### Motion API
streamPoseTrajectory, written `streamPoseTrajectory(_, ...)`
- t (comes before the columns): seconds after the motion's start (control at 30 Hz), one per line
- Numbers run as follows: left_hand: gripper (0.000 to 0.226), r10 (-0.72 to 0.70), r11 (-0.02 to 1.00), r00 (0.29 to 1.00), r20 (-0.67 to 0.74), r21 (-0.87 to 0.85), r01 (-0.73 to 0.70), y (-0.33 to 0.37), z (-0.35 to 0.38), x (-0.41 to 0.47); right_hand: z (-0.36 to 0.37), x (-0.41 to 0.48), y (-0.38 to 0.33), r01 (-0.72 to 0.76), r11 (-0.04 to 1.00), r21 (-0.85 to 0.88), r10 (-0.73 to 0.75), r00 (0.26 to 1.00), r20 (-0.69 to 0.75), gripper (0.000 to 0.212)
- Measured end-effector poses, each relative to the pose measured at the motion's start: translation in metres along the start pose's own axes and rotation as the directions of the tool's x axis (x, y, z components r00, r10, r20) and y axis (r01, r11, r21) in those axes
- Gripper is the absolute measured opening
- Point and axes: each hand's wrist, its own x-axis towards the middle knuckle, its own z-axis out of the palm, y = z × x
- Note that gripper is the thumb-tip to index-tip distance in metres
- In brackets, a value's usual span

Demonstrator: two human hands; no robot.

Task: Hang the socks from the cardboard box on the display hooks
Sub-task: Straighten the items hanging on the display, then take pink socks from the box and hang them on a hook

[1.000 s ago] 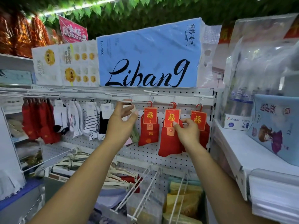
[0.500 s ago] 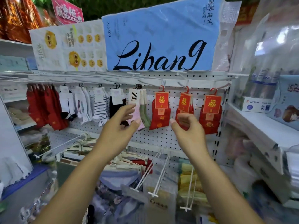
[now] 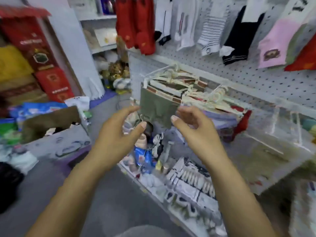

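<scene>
My left hand and my right hand hover side by side at mid-frame, fingers loosely spread, holding nothing. The cardboard box stands on the floor to the left with a brown flap raised; its inside is blurred. Along the top of the pegboard hang red socks, white and striped socks, a black pair and a pink pair. Both hands are well below those socks and to the right of the box.
Just behind my fingers an olive garment hangs at the front of a row of white hangers. Small packaged goods fill the low shelf edge below. Red gift boxes are stacked at the left, and grey floor lies underfoot.
The view has swung down and to the left, away from the top hooks. Both hands have dropped from the hanging socks to waist level, still holding nothing.
</scene>
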Motion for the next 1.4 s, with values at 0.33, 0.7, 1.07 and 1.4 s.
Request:
streamPoseTrajectory(0.33,0.059,-0.416,0.836,0.903,-0.108,0.346,0.426,-0.192,-0.115,-0.106,0.228,-0.006,0.082,-0.107,0.979,-0.171,0.171,0.889,0.424,0.026)
streamPoseTrajectory(0.7,0.058,-0.723,0.526,0.644,-0.249,0.405,0.747,-0.295,-0.144,-0.133,0.352,0.06,0.137,-0.021,0.929,-0.368,0.28,0.689,0.668,0.028)
streamPoseTrajectory(1.07,0.066,-0.796,0.39,0.499,-0.344,0.339,0.856,-0.405,-0.176,-0.001,0.506,0.255,0.129,0.15,0.92,-0.361,0.215,0.579,0.787,0.021)
streamPoseTrajectory(1.4,0.069,-0.871,0.315,0.35,-0.345,0.155,0.936,-0.519,-0.223,0.074,0.618,0.328,0.15,0.089,0.893,-0.44,0.309,0.589,0.746,0.025)
